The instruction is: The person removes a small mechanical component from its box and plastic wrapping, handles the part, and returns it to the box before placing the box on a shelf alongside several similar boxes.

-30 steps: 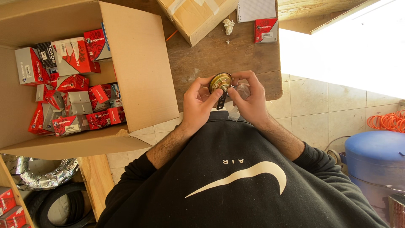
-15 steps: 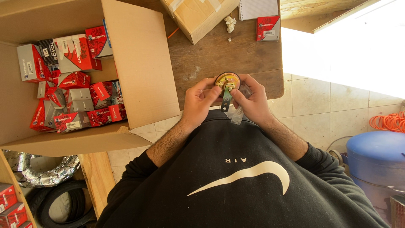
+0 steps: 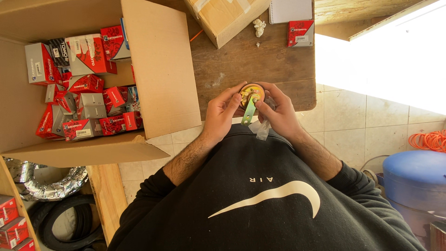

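Both hands are raised close to the chest, over the near edge of the wooden table. The left hand and right hand close together around a round brass-coloured disc, fingers curled at its rim from either side. A flat greenish metal strip hangs down from the disc between the thumbs. A crumpled clear plastic wrapper sits under the right hand, possibly pinched by it; hard to tell.

To the left, a big open cardboard box holds many small red and grey boxes. A single red box lies on the table's far side, beside a notebook.
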